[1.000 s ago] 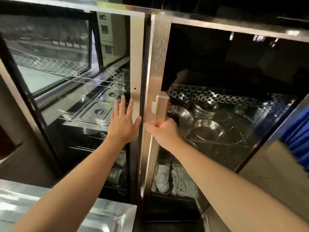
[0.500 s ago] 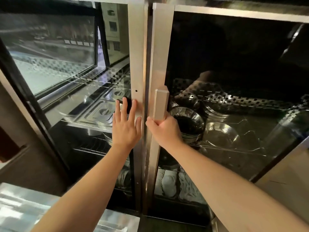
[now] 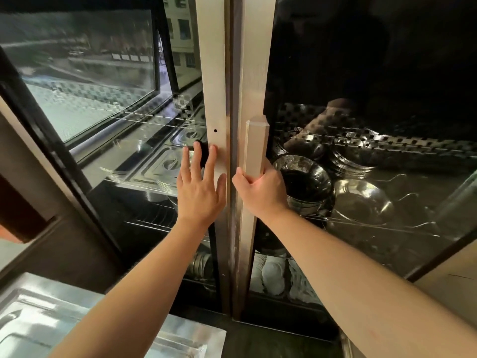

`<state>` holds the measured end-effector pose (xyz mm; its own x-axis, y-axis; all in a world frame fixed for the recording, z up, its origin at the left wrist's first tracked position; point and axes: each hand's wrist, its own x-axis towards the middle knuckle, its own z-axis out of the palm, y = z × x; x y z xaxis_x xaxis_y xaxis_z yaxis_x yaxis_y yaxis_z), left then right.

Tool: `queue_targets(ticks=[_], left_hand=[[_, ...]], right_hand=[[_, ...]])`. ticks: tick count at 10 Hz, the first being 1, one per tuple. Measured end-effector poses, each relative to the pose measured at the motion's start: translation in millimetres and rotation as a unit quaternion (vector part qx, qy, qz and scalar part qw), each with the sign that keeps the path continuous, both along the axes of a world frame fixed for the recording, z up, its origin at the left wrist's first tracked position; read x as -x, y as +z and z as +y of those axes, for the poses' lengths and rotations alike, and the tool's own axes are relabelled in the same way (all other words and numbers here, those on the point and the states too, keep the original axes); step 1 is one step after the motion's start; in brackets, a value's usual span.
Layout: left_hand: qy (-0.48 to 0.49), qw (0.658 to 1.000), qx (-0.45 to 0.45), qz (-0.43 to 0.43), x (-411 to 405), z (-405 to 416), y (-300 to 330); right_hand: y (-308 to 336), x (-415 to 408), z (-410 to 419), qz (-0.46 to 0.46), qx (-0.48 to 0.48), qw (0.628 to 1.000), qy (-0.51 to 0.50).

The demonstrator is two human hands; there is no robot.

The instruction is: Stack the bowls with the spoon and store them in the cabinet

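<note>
Right hand (image 3: pixel 260 188) grips the door handle (image 3: pixel 255 148) — left hand (image 3: pixel 200 192) flat, open on the left door (image 3: pixel 213 81); bowls (image 3: pixel 304 182) behind glass.

Commercial kitchen or canteen. At 12 o'clock stands a tall stainless-steel cabinet with two dark glass doors (image 3: pixel 233 73). Behind the right glass at 2 o'clock, stacked polished steel bowls (image 3: pixel 304 187) sit on a wire rack; lidded rectangular steel food pans (image 3: pixel 165 166) show in the left glass at 10 o'clock. A bright stainless-steel counter (image 3: pixel 51 313) lies at 7 o'clock.
</note>
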<state>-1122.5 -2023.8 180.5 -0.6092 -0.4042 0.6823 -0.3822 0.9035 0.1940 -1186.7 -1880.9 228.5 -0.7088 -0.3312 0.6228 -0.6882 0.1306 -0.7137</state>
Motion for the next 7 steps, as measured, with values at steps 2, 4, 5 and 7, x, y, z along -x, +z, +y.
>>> queue_targets(ticks=[2,4,5,7], left_hand=[[-0.02,0.998,0.015,-0.057,-17,0,15],[-0.031,0.995,-0.018,-0.089,-27,5,33],[-0.036,0.993,-0.041,-0.107,-33,6,42],[-0.068,0.989,-0.107,-0.076,-57,30,94]], right_hand=[[3,-2,4,-0.025,-0.031,0.999,0.005],[14,-15,15,-0.051,-0.104,0.993,-0.004],[22,-18,23,-0.072,-0.153,0.986,0.002],[54,-25,52,-0.148,-0.243,0.956,0.074]])
